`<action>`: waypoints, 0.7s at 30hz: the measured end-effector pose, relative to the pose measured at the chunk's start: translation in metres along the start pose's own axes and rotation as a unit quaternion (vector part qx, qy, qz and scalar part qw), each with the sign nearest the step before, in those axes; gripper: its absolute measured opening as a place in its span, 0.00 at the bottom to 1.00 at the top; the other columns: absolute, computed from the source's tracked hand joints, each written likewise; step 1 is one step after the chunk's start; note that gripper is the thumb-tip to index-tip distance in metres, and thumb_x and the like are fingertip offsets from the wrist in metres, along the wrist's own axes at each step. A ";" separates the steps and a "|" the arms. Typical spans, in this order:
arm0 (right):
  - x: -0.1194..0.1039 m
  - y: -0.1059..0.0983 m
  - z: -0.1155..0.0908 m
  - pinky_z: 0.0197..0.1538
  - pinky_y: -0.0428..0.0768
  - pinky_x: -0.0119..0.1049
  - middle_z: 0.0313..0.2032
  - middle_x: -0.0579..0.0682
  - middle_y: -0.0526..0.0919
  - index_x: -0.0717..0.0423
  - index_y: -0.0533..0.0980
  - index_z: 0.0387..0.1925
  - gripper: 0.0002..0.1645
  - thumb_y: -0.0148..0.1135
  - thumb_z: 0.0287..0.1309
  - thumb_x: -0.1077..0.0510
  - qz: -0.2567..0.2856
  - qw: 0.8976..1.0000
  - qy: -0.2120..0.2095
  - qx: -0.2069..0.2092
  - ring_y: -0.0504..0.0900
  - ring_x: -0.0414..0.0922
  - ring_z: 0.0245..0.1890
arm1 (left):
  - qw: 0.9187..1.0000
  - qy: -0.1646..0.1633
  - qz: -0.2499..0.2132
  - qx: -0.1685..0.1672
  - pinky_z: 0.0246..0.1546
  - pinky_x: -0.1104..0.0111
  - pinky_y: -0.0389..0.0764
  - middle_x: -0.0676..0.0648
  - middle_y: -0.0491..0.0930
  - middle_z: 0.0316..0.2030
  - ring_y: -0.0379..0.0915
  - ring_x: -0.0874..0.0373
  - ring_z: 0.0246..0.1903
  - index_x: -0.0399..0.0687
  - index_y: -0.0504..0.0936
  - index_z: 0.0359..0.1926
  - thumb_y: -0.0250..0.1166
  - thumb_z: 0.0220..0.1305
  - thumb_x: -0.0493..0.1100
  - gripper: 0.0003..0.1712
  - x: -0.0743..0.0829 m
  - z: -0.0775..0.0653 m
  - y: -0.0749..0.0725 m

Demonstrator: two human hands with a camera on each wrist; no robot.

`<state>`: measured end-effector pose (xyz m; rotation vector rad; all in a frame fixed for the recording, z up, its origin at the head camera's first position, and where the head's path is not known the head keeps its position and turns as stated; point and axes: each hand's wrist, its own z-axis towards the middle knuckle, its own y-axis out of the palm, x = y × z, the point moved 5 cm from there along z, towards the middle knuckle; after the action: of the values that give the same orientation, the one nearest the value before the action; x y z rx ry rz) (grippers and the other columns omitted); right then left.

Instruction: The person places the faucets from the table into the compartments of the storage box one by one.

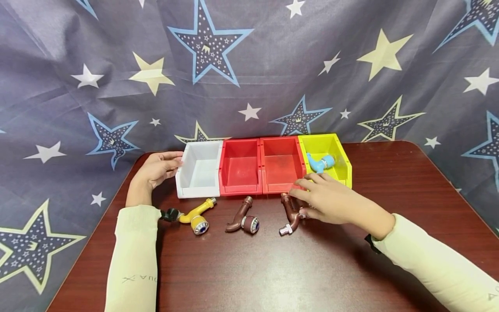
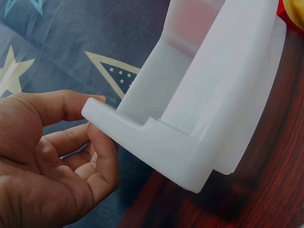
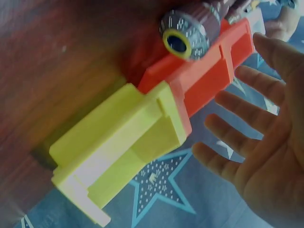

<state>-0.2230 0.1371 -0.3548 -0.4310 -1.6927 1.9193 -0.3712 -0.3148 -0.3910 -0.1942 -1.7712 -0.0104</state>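
The right brown tap [image 1: 291, 213] is lying on the table [image 1: 234, 271] in front of the right red bin [image 1: 276, 188], its silvery end pointing toward the near side and its knob partly hiding beneath the right hand [image 1: 331, 200]; that hand is reaching over it with palm down, its fingers spreading apart, nearly straight and having hold of nothing; whether a fingertip is touching the tap, the pictures are not telling.

The white bin [image 1: 199, 192] is standing at the left end of a row of four; the left hand [image 1: 157, 170] is pinching the edge of its outer side between thumb and finger, the gap between them narrowing to the thickness of that edge, while the remaining fingers are curling loosely below.

Beside the white bin, the left red bin [image 1: 241, 189] is standing close against the right red bin; the yellow bin [image 1: 346, 162] is closing the row on the right, and a blue tap [image 1: 320, 164] is lying inside it.

In front of the row, a yellow tap [image 1: 192, 215] is resting near the white bin, and the middle brown tap [image 1: 238, 219] is resting between it and the right brown tap; pale sleeves [image 1: 134, 260] are covering both forearms; behind the table, a grey-blue cloth [image 1: 269, 56] is hanging, its pattern showing stars in white, cream and blue outline.
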 end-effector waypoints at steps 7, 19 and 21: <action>-0.015 0.013 0.001 0.55 0.75 0.55 0.57 0.52 0.79 0.52 0.75 0.67 0.38 0.65 0.64 0.35 0.007 1.000 -0.014 -0.016 0.75 0.54 0.55 | 1.000 0.002 -0.006 0.000 0.38 0.72 0.82 0.54 0.85 0.39 0.79 0.63 0.35 0.29 0.66 0.70 0.63 0.69 0.29 0.30 -0.002 0.002 0.000; -0.030 0.030 0.003 0.47 0.77 0.57 0.55 0.54 0.76 0.48 0.74 0.66 0.40 0.62 0.63 0.29 0.033 0.999 0.014 -0.036 0.74 0.56 0.49 | 1.000 -0.005 -0.007 0.000 0.37 0.72 0.81 0.55 0.85 0.39 0.78 0.64 0.35 0.30 0.66 0.71 0.63 0.70 0.30 0.31 -0.003 0.003 -0.003; -0.032 0.033 0.004 0.48 0.77 0.58 0.55 0.54 0.76 0.46 0.73 0.66 0.40 0.60 0.63 0.27 0.032 0.998 0.022 -0.040 0.74 0.57 0.49 | 1.000 -0.006 -0.009 0.000 0.37 0.72 0.81 0.55 0.85 0.40 0.78 0.64 0.35 0.31 0.66 0.71 0.63 0.70 0.30 0.31 -0.004 0.003 -0.003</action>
<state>-0.2051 0.1132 -0.3900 -0.5610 -1.7508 1.8771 -0.3738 -0.3180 -0.3951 -0.1788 -1.7852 -0.0225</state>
